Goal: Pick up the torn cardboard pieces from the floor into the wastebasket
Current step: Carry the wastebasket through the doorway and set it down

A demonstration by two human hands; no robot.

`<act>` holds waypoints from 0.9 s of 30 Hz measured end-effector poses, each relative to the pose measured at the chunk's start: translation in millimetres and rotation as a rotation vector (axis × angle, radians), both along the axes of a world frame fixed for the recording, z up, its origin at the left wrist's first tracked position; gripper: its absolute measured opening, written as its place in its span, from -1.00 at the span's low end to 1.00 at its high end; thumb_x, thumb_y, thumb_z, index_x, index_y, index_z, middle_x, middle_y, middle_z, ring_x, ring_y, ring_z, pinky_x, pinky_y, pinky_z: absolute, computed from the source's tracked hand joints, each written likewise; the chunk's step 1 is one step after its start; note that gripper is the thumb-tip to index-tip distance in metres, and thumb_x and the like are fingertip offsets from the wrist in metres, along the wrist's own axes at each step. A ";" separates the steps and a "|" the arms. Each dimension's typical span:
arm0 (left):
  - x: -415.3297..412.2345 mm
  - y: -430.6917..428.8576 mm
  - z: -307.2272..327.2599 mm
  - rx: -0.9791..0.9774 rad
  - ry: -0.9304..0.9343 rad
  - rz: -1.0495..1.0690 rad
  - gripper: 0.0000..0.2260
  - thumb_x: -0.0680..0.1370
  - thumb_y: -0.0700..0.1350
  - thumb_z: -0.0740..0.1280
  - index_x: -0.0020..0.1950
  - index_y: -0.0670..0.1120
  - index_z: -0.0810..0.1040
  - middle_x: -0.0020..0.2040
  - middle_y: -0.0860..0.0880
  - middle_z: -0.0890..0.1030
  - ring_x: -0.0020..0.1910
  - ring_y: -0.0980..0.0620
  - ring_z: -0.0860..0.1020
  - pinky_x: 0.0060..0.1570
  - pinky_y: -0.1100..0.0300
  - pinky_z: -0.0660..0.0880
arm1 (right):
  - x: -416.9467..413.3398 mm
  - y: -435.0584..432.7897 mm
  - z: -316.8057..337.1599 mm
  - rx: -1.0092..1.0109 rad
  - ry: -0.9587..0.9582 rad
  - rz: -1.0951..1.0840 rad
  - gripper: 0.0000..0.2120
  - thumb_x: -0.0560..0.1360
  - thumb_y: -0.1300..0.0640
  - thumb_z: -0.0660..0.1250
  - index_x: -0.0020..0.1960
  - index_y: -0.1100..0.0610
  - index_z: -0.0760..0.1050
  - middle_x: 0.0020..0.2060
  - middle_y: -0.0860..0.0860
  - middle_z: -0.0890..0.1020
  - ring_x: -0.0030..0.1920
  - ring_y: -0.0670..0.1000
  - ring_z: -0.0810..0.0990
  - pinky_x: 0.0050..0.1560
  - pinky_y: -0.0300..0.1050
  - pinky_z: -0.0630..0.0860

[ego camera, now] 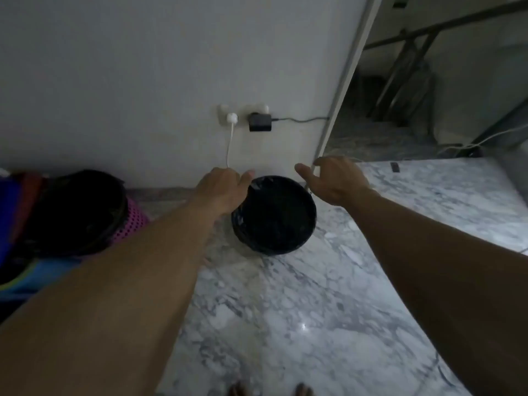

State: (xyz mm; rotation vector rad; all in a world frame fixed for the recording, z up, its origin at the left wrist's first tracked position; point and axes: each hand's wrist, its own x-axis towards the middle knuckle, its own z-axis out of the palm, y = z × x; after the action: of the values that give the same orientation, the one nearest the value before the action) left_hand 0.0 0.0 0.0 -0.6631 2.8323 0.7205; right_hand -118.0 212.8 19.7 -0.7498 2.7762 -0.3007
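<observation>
One black-lined wastebasket [274, 215] stands on the marble floor [314, 295] close to the wall [143, 81], with open floor in front and to its right. Two hands hover at its rim, both loosely curled and holding nothing: left hand [220, 190] at the left edge, right hand [334, 178] beyond the right. One pink mesh basket [131, 221] crowds the left, a door frame [343, 81] bounds the right, and a white plug [231, 118] and black adapter [260, 122] sit above.

Marble floor [285, 310] is carrying a black-lined wastebasket [274, 215] by the wall; a pink mesh basket [134, 220] is sitting to its left beside coloured cloth [14, 210]; a small dark item [395, 167] is lying farther right.
</observation>
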 end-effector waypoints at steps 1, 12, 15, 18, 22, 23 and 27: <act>-1.6 0.9 -22.2 -0.001 -0.027 -0.012 -0.41 0.68 0.25 -0.01 -0.29 -0.13 0.48 -0.09 -0.24 0.62 -0.07 -0.21 0.58 0.02 0.00 0.53 | -3.5 0.9 -22.3 -0.001 0.009 0.005 -0.21 0.58 -0.42 -0.01 0.29 0.25 0.53 0.26 0.24 0.59 0.25 0.27 0.54 0.22 0.14 0.49; -41.2 -16.1 -241.3 -0.235 0.128 -0.039 -0.49 0.67 0.22 0.01 -0.20 -0.10 0.52 -0.26 -0.18 0.53 -0.21 -0.26 0.53 -0.32 0.09 0.26 | -46.2 3.7 -250.2 0.036 0.012 -0.001 -0.32 0.57 -0.41 0.04 0.06 0.18 0.56 -0.01 0.20 0.63 0.01 0.24 0.61 -0.10 0.00 0.44; -57.5 -17.7 -273.8 -0.262 0.196 -0.027 -0.54 0.69 0.14 0.05 0.00 -0.16 0.58 -0.07 -0.24 0.62 -0.07 -0.30 0.56 -0.26 0.07 0.30 | -61.5 1.5 -290.5 0.010 0.049 -0.060 -0.35 0.59 -0.37 0.06 0.10 0.21 0.55 0.01 0.19 0.62 0.02 0.24 0.61 -0.12 -0.02 0.40; -71.3 -21.3 -305.9 -0.222 0.109 0.004 -0.49 0.70 0.12 0.04 0.45 -0.23 0.42 0.41 -0.27 0.47 0.37 -0.26 0.44 0.20 -0.05 0.43 | -71.7 -0.2 -323.8 -0.022 0.061 -0.124 -0.33 0.60 -0.35 0.06 0.29 0.21 0.49 0.14 0.21 0.58 0.14 0.26 0.58 -0.03 0.02 0.42; -77.4 -27.3 -340.5 -0.178 0.042 0.067 -0.41 0.71 0.11 0.01 0.63 -0.21 0.06 0.64 -0.18 0.07 0.61 -0.15 0.04 0.53 -0.07 0.15 | -76.1 4.5 -361.1 -0.068 -0.004 -0.198 -0.26 0.62 -0.30 0.07 0.56 0.24 0.22 0.49 0.24 0.34 0.49 0.24 0.31 0.38 0.16 0.34; -76.3 -29.2 -348.1 -0.170 0.033 0.085 -0.40 0.71 0.11 0.01 0.64 -0.20 0.00 0.65 -0.16 0.01 0.62 -0.14 -0.01 0.55 -0.08 0.11 | -75.5 6.0 -369.5 -0.092 -0.020 -0.215 -0.26 0.63 -0.27 0.09 0.59 0.24 0.15 0.53 0.24 0.28 0.52 0.24 0.27 0.42 0.16 0.30; -65.5 -29.2 -369.2 -0.059 0.034 0.163 -0.40 0.70 0.10 0.05 0.66 -0.08 -0.10 0.66 -0.13 -0.10 0.62 -0.17 0.00 0.53 -0.15 0.14 | -67.4 10.5 -392.8 -0.303 -0.114 -0.316 -0.36 0.68 -0.10 0.11 0.65 0.10 -0.01 0.57 0.17 0.24 0.51 0.23 0.30 0.41 0.11 0.31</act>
State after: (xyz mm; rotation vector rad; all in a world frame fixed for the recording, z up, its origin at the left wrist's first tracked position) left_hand -65.5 -29.2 -369.2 -0.9083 2.8645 0.6810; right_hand -185.4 223.3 -373.1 -0.3338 2.7638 -0.8110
